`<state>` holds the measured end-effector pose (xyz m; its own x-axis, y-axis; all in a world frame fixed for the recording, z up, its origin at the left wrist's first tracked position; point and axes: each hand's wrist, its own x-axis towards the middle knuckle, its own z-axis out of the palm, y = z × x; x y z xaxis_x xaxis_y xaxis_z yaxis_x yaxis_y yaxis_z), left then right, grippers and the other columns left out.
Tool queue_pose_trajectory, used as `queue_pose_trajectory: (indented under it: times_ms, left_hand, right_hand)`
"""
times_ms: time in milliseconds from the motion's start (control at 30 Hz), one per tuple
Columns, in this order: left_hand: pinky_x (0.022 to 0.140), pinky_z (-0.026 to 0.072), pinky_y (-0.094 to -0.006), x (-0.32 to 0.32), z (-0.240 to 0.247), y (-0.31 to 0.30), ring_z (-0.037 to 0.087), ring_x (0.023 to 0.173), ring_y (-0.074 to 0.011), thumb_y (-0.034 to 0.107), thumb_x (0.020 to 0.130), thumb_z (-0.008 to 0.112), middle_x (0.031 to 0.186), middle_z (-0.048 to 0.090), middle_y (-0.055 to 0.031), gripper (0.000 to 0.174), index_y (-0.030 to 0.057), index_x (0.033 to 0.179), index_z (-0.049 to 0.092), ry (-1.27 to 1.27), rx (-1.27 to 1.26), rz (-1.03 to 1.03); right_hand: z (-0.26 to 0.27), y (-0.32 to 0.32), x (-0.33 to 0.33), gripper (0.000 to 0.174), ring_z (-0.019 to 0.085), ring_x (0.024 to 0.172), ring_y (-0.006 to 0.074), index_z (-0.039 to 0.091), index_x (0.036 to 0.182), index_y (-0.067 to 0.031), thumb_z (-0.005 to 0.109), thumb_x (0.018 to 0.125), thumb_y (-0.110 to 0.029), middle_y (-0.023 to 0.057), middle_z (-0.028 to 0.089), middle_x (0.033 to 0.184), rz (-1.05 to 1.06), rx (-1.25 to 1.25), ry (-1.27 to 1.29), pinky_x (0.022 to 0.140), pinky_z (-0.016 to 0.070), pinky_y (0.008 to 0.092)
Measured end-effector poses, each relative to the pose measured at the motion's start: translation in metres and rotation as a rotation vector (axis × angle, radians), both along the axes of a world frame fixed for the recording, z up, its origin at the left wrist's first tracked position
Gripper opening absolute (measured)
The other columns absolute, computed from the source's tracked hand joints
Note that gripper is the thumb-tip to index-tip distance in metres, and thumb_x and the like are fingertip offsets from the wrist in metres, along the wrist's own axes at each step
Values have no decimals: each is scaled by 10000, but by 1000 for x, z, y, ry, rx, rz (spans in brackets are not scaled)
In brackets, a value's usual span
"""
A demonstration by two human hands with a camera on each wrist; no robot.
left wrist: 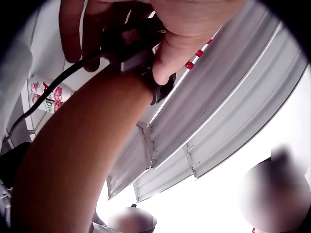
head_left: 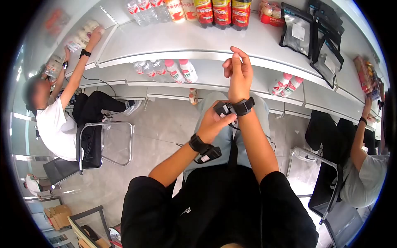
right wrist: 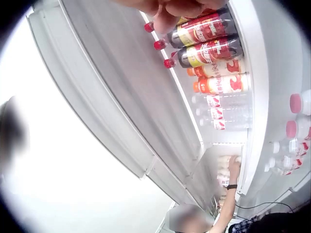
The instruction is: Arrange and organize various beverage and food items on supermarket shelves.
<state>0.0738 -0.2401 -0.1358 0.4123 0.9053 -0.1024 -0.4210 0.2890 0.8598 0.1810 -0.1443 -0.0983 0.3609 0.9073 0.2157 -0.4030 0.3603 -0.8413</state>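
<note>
My left hand (head_left: 211, 126) grips the small black wrist camera (head_left: 223, 108) strapped to my right wrist. In the left wrist view, the thumb of my left hand (left wrist: 189, 29) lies along one side of the black camera (left wrist: 131, 41), with the fingers around the far side. A black cable runs from it. My right hand (head_left: 240, 78) is raised before the shelf edge, its fingers loosely bent and nothing in them. A black band (head_left: 244, 106) circles that wrist. In the right wrist view, only the fingertips of my right hand (right wrist: 180, 8) show, overlapping dark soda bottles (right wrist: 211, 51).
On the upper shelf (head_left: 165, 43) stand red-labelled soda bottles (head_left: 222, 14), clear water bottles (head_left: 142, 12) and black pouches (head_left: 297, 31). White bottles with pink caps (head_left: 175, 71) occupy the lower shelf. A seated person (head_left: 58, 120) reaches into shelving at left; another person (head_left: 366, 177) sits at right.
</note>
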Motion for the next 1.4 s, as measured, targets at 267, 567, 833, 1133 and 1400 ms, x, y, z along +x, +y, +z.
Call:
queue_pose_trajectory:
  times_ms: [267, 567, 833, 1133, 1400]
  left_hand:
    - [683, 565, -319, 7, -1, 5, 617, 791, -149, 68, 850, 702, 949, 608, -62, 288, -2, 1072, 532, 36, -87, 116]
    - [640, 583, -308, 17, -2, 23, 666, 769, -177, 93, 852, 703, 975, 639, -79, 299, -16, 1080, 545, 1, -29, 184]
    - [598, 585, -284, 17, -5, 34, 672, 723, -172, 141, 859, 703, 947, 648, -80, 275, -21, 1045, 580, 107, -26, 123]
    - [603, 603, -307, 18, -10, 43, 643, 737, -131, 124, 848, 726, 920, 618, -51, 306, -26, 1049, 549, 155, -18, 102]
    - [542, 575, -270, 16, -12, 31, 640, 705, -121, 143, 842, 739, 869, 610, -50, 321, -9, 1023, 522, 137, -37, 22]
  right_hand:
    - [-2, 9, 3, 202, 499, 605, 53, 640, 1119, -74, 544, 1002, -208, 3, 597, 699, 7, 53, -508, 554, 410, 216]
    - [-5, 45, 7, 112, 658, 767, 279, 669, 992, -114, 622, 896, -147, 80, 680, 850, -236, 278, -1211, 627, 515, 389]
    - [-10, 56, 6, 175, 609, 681, 110, 651, 1091, -65, 585, 956, -156, 38, 675, 864, 212, -38, -373, 589, 493, 264]
    - [-25, 56, 15, 233, 559, 681, 91, 603, 1171, -85, 586, 975, -208, 25, 657, 954, 299, -221, 146, 584, 435, 222]
    - [-13, 48, 12, 203, 576, 591, 90, 625, 1121, -40, 581, 979, -179, 52, 688, 835, 142, -28, -360, 526, 445, 221]
